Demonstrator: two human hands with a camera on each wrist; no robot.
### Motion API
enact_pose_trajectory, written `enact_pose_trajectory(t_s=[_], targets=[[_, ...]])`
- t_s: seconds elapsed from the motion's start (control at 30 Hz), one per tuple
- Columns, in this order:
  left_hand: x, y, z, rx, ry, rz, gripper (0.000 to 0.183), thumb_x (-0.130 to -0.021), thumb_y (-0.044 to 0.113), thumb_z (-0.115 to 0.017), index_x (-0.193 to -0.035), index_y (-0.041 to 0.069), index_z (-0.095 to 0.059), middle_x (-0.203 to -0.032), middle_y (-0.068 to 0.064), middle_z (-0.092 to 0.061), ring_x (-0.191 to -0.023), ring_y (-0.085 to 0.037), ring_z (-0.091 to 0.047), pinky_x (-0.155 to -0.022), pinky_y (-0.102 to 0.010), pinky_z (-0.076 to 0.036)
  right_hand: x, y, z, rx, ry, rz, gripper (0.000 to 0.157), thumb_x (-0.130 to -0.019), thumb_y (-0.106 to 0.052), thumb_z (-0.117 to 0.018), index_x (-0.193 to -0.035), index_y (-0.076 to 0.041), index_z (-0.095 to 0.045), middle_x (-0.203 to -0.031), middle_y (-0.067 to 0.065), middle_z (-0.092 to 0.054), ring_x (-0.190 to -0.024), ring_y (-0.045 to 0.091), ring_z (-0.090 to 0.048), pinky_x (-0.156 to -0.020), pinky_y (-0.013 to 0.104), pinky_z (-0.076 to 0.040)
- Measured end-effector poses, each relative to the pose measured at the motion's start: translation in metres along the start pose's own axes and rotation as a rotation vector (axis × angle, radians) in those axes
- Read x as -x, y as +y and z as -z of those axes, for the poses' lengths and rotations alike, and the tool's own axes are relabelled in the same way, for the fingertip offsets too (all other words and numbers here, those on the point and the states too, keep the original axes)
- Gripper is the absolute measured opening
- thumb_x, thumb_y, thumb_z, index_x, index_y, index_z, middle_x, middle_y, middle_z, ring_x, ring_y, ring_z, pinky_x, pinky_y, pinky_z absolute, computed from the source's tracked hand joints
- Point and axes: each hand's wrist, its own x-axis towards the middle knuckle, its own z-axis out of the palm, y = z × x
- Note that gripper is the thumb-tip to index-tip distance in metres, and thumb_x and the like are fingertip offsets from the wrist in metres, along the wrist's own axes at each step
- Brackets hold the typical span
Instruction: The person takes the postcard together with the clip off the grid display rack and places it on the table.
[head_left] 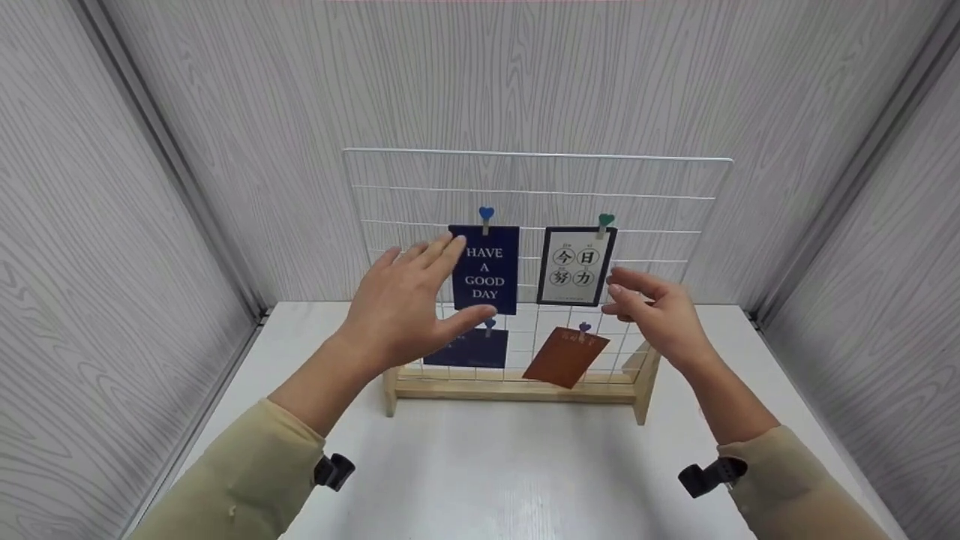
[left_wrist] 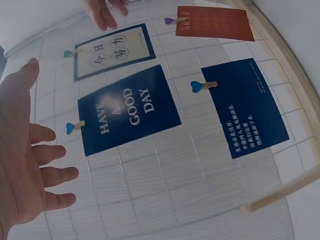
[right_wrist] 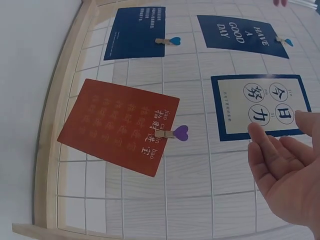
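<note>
A wire grid rack (head_left: 536, 154) holds several cards fastened with heart clips. At the upper left hangs a navy card (head_left: 485, 270) reading "HAVE A GOOD DAY", under a blue heart clip (head_left: 486, 214). My left hand (head_left: 401, 304) is beside it, fingers extended, holding nothing. To its right is a white card with a dark border (head_left: 577, 266), held by a green heart clip (head_left: 606, 220). Near that card's right edge, my right hand (head_left: 664, 319) has loosely bent fingers and no object in them; contact with the card I cannot tell.
Lower on the grid hang another navy card (left_wrist: 245, 107) with a blue heart clip (left_wrist: 196, 87) and a tilted red-brown card (right_wrist: 120, 125) with a purple heart clip (right_wrist: 181, 133). The rack's wooden base (head_left: 517, 390) stands on a white table (head_left: 487, 465) between grey wood-grain panels (head_left: 450, 75).
</note>
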Motion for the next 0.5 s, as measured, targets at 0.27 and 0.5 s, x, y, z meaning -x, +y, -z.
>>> enact_pose_trajectory(t_s=[0.27, 0.5], targets=[[-0.032, 0.034, 0.014, 0.039, 0.006, -0.084, 0.098, -0.098, 0.080, -0.045, -0.169, 0.015, -0.028, -0.172, -0.005, -0.030, -0.156, -0.031, -0.035, -0.127, -0.054, -0.024, -0.005, -0.001, -0.015, 0.033, 0.067, 0.016, 0.051, -0.109, -0.030, -0.064, -0.152, -0.004, -0.057, -0.147, 0.016, -0.063, -0.102, 0.029, -0.078, -0.085, 0.023, -0.060], [-0.060, 0.055, 0.016, 0.139, 0.022, -0.133, 0.090, -0.100, 0.076, -0.048, -0.168, 0.019, -0.033, -0.169, -0.003, -0.037, -0.152, -0.029, -0.042, -0.123, -0.051, -0.035, -0.007, -0.001, -0.020, -0.003, 0.094, 0.006, 0.051, -0.109, -0.031, -0.064, -0.152, -0.005, -0.057, -0.139, 0.017, -0.065, -0.102, 0.029, -0.077, -0.087, 0.026, -0.061]])
